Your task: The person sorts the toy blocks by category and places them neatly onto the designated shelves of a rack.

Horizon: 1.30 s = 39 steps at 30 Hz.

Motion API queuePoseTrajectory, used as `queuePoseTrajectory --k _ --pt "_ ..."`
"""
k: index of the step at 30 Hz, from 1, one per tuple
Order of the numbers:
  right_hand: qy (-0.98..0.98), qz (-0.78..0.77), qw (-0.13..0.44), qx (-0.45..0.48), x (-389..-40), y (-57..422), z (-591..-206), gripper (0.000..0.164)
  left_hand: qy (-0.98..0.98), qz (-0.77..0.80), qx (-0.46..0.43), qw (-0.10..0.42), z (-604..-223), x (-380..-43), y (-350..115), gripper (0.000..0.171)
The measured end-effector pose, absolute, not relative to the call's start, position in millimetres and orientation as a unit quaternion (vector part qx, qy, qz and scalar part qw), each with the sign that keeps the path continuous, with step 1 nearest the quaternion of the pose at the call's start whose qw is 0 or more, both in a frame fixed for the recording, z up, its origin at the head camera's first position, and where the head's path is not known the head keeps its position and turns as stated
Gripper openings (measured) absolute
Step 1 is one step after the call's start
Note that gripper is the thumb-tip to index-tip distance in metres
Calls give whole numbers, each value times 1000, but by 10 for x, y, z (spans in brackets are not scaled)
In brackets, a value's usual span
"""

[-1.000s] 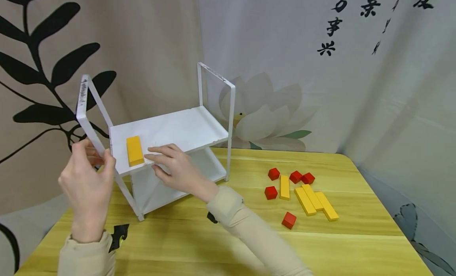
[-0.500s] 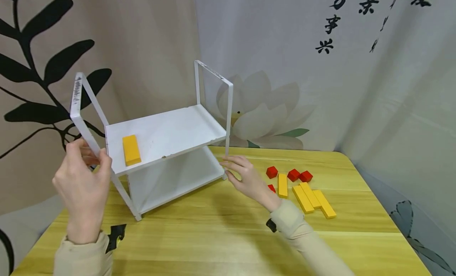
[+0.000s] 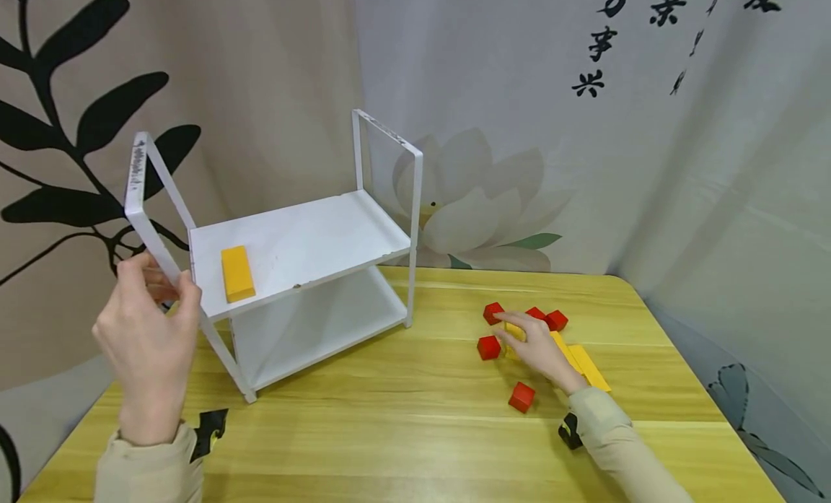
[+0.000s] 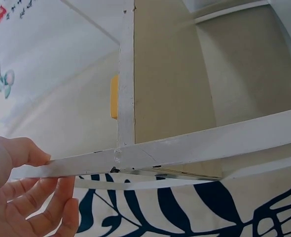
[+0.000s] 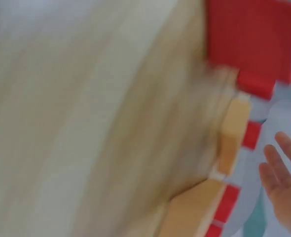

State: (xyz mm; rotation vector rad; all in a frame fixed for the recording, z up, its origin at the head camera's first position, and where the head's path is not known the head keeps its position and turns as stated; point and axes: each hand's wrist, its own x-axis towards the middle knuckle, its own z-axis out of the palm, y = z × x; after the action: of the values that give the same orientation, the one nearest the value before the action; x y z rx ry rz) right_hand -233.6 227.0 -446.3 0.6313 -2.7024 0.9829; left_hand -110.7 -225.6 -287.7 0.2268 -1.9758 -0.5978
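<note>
A white two-tier shelf [image 3: 311,229] stands on the table, one yellow block [image 3: 237,273] lying near the left end of its upper tier. My left hand [image 3: 149,344] pinches the shelf's front left post [image 4: 93,163] between thumb and fingers. Over at the right, my right hand [image 3: 539,351] hovers above a yellow block [image 3: 516,331] and partly covers it. Its fingers are spread and look relaxed, with nothing held in the right wrist view. Close to these fingertips are a red cube [image 3: 493,313] and another red cube [image 3: 489,348].
More red cubes [image 3: 557,320] sit behind the right hand, and a single red cube [image 3: 522,397] lies nearer the front. Other yellow blocks [image 3: 592,369] are partly hidden by the right hand. A printed curtain [image 3: 480,55] hangs behind the wooden table [image 3: 363,431].
My right hand has left the yellow block on the upper tier and moved right, past the shelf, to the loose blocks. The left hand keeps its grip on the post.
</note>
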Motion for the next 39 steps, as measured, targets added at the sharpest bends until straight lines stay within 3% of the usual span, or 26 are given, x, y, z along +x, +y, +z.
queuePoseTrajectory --k 15,25,39 --pt "-944 274 32 179 -2422 2509 -4614 44 -818 -252 91 509 -2888 -1114 -2275 29" --pt "-946 261 0 190 -2463 2529 -4596 37 -816 -254 92 510 -2887 -1123 -2277 28" --pt "-942 250 42 222 -2482 2594 -4608 41 -818 -252 91 509 -2886 -1113 -2273 28"
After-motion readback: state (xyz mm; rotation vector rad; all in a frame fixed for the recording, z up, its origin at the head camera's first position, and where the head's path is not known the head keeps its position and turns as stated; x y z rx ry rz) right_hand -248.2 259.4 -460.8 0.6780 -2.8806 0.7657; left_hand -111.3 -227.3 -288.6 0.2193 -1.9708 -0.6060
